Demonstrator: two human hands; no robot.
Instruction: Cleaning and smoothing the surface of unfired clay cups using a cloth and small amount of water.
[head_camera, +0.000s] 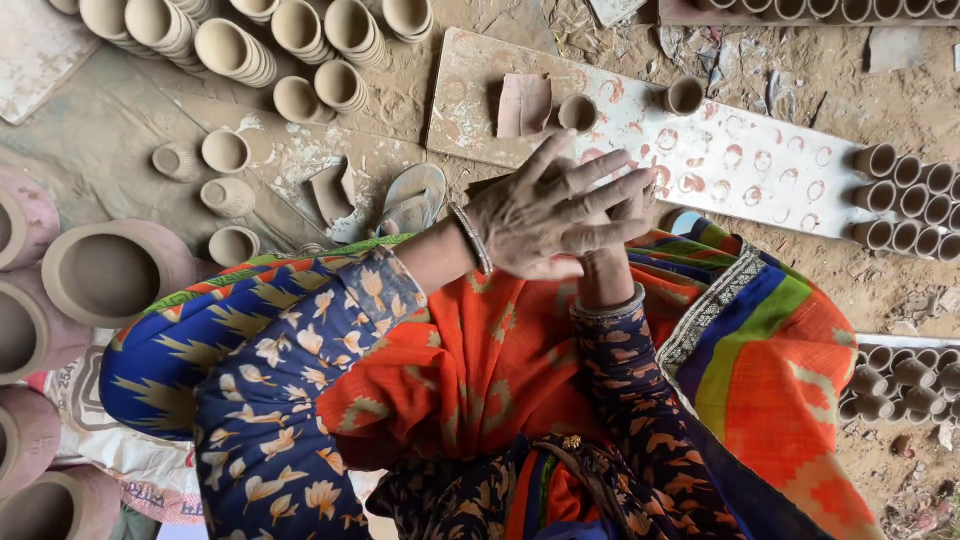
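Flatly, left hand (545, 210) covers right hand (612, 232), fingers rightward

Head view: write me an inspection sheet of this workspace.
Surface: dusty earthen ground; a pale board marked with ring prints.
Job's things: small clay cups on the board, more in rows at its end.
Clutter: a sandal; large clay pots; stacked cups.
Hands: left hand laid over right hand, pressed together; anything between them is hidden.
Cables: nothing seen.
Surroundings: bright patterned cloth over the lap.
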